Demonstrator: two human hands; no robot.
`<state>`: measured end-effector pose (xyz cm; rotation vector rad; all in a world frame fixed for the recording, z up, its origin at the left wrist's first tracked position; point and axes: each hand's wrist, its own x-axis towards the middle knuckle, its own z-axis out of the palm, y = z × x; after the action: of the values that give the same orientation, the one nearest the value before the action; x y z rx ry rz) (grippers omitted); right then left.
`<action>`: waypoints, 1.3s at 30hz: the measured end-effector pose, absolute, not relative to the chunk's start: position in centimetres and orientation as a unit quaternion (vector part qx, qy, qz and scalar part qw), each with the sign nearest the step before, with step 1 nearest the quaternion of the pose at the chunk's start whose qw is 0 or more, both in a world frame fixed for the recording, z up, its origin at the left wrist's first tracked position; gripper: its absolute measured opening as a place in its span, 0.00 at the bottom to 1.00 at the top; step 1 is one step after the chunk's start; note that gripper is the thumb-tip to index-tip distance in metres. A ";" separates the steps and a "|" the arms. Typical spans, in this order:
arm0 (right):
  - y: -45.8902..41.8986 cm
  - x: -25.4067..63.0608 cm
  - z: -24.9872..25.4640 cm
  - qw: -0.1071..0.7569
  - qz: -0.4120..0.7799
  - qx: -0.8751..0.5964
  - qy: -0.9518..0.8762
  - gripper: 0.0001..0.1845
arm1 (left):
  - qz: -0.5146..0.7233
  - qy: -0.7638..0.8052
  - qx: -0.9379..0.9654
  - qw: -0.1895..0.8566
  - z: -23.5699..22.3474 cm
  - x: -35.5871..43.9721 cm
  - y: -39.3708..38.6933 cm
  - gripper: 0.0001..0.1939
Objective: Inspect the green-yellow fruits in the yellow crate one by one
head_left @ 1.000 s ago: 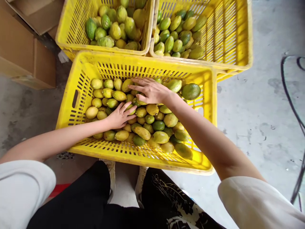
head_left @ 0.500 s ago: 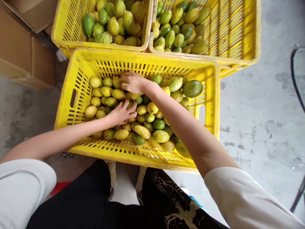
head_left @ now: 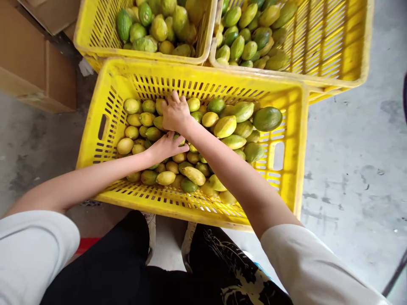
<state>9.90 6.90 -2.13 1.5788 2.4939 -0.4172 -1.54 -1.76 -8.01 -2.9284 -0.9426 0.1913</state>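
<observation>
The smooth, oval green and yellow fruit (head_left: 165,178) lies piled in a long, slotted yellow plastic crate (head_left: 293,148), with both bare hands over its middle. The right hand (head_left: 175,113) reaches down near the far wall, its grip bent over with the fingers apart; whether it pinches a piece cannot be told, as the hand hides what is under it. The left hand (head_left: 168,146) is just beside it on the near side, its grip loosely spread over the fruit, with no closed hold visible.

With the wrists this near each other, small, separate movements look best, so that neither hand blocks the other. Flat finger pads should guide pieces better than fingertips, which could dent or scratch the skins. Light pressure also suits a loose pile, since a hard push could roll neighbouring pieces. The large dark green fruit (head_left: 267,118) near the right end probably needs a fuller, cupped hold.
</observation>
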 end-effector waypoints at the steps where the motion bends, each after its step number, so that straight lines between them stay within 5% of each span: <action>1: 7.1 9.9 -2.2 0.083 -0.136 0.531 0.832 0.23 | 0.063 -0.305 -0.950 0.027 -7.8 -1.5 -1.7 0.32; 13: 9.0 10.6 -4.4 0.037 -0.185 0.555 0.810 0.28 | 0.152 -0.258 -0.954 0.011 -5.5 -1.3 0.6 0.24; 19: 6.4 12.1 -5.1 -0.110 -0.207 0.569 0.788 0.26 | 0.080 -0.219 -0.971 -0.044 -6.7 -2.4 1.7 0.25; 26: 3.5 17.7 -4.7 -0.368 -0.415 0.509 0.658 0.13 | -0.135 -0.250 -0.927 -0.245 -5.5 -2.5 0.8 0.21; 29: 1.8 18.9 -3.6 -0.497 -0.595 0.469 0.422 0.21 | -0.256 -0.280 -0.851 -0.362 -3.7 -2.1 0.7 0.18; 33: -0.5 19.7 -1.5 -0.498 -0.726 0.439 0.177 0.23 | -0.324 -0.355 -0.716 -0.507 -2.3 -1.9 -0.1 0.23; 39: -4.3 20.5 1.3 -0.441 -0.766 0.460 0.080 0.19 | -0.252 -0.399 -0.576 -0.667 -0.8 -2.1 0.0 0.32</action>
<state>20.47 -4.34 1.33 2.0796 0.3613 -3.4615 -2.08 -0.03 -0.79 -3.5626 -2.4635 -1.5580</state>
